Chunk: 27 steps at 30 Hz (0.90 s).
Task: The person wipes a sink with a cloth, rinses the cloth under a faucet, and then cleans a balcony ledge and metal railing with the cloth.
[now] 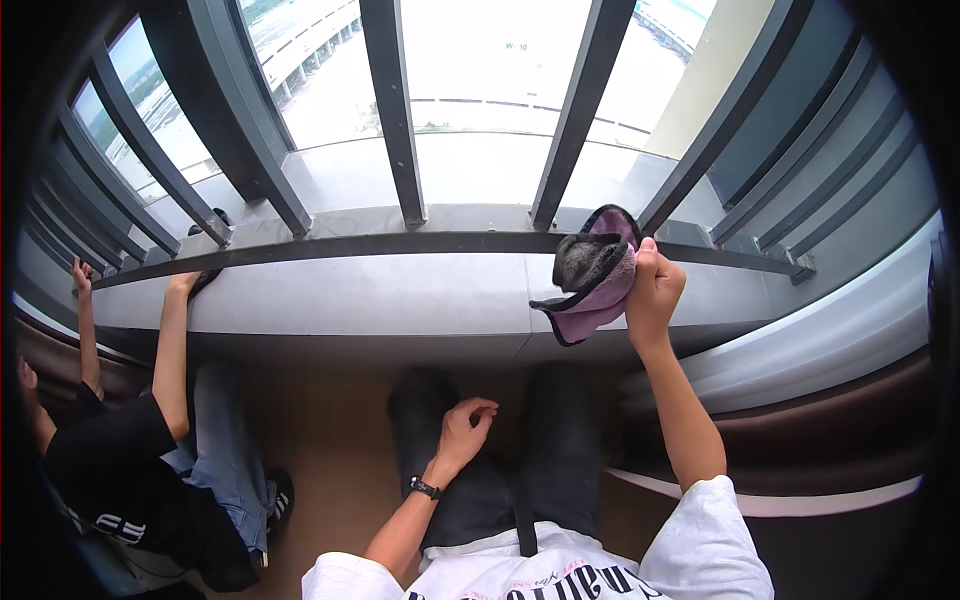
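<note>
My right hand (655,285) is closed on the edge of a purple cloth (600,300) with black trim. The cloth is bunched and folded, and a patch on it is dark grey and looks dusty. It hangs over the pale ledge, in front of the lower rail (470,243) of the dark metal railing. Over my lap, my left hand (466,432) has its fingers curled in toward the thumb, with nothing visible in them. A black band sits on that wrist.
Upright dark bars (395,120) rise from the rail before a bright window. To the left, another person (130,470) in black reaches toward the railing; one of their hands is by a dark item (205,283). A pale and brown curtain (840,400) hangs at right.
</note>
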Motion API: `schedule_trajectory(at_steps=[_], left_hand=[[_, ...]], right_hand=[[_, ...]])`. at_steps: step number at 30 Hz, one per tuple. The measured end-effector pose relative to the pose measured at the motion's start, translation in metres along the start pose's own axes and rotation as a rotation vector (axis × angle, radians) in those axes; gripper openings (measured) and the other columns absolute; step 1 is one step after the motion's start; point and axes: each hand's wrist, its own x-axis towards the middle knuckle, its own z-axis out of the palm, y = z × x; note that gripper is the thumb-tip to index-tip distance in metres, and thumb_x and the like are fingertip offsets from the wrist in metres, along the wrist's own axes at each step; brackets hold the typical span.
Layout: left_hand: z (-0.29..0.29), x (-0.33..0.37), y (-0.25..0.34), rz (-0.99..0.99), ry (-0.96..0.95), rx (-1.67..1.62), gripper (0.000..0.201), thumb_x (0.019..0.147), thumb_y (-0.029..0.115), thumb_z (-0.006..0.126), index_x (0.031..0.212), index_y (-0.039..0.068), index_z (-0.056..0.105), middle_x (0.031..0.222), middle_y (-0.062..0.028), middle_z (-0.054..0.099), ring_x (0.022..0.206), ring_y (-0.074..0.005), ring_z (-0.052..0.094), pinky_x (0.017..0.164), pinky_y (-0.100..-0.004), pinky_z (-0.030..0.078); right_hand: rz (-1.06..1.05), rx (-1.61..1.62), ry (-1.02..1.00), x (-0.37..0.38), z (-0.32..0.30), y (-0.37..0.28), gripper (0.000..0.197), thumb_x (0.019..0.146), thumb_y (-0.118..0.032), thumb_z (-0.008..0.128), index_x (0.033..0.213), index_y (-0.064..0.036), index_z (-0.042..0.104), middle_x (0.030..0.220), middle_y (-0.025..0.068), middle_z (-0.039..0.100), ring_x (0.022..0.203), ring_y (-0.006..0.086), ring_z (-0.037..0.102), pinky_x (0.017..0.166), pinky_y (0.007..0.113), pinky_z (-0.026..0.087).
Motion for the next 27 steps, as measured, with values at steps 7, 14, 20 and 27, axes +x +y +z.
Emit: schedule_trajectory(at_steps=[7, 14, 20, 27], left_hand=[[-0.041, 0.011, 0.169, 0.613, 0.371, -0.126, 0.035, 0.077, -0.003, 0.071, 0.11, 0.002, 0.063, 0.111, -0.0137, 0.066, 0.102, -0.0264, 0.063, 0.09, -0.0343, 0.05], [-0.069, 0.027, 0.169, 0.275, 0.175, -0.13, 0.059, 0.075, 0.007, 0.079, 0.129, 0.003, 0.055, 0.112, -0.0127, 0.063, 0.102, -0.0234, 0.061, 0.091, -0.0341, 0.048], [-0.072, 0.026, 0.16, 0.187, 0.048, -0.014, 0.023, 0.079, 0.009, 0.078, 0.096, 0.0, 0.066, 0.08, -0.0052, 0.064, 0.068, -0.0111, 0.059, 0.064, -0.0247, 0.048], [-0.092, 0.05, 0.175, 0.002, -0.205, -0.58, 0.022, 0.086, 0.011, 0.072, 0.102, 0.001, 0.06, 0.089, 0.0002, 0.062, 0.081, -0.0055, 0.057, 0.071, -0.0204, 0.048]], right_hand=[[0.268, 0.126, -0.388, -0.06, 0.024, 0.002, 0.051, 0.099, -0.021, 0.056, 0.056, 0.0007, 0.039, 0.049, -0.0026, 0.03, 0.049, 0.0045, 0.028, 0.044, 0.032, 0.022], [0.12, 0.281, -0.694, -0.07, 0.02, -0.049, 0.045, 0.098, -0.017, 0.053, 0.059, 0.0039, 0.051, 0.046, 0.0114, 0.041, 0.041, 0.0128, 0.036, 0.041, 0.033, 0.03], [0.083, 0.148, -0.602, -0.076, 0.014, -0.039, 0.036, 0.097, -0.016, 0.051, 0.07, 0.0034, 0.064, 0.053, 0.0119, 0.053, 0.046, 0.0202, 0.05, 0.049, 0.033, 0.041], [-0.089, 0.036, -0.234, -0.086, -0.021, -0.039, 0.031, 0.097, -0.015, 0.049, 0.09, -0.0013, 0.076, 0.078, 0.0057, 0.052, 0.061, 0.015, 0.046, 0.054, 0.029, 0.036]])
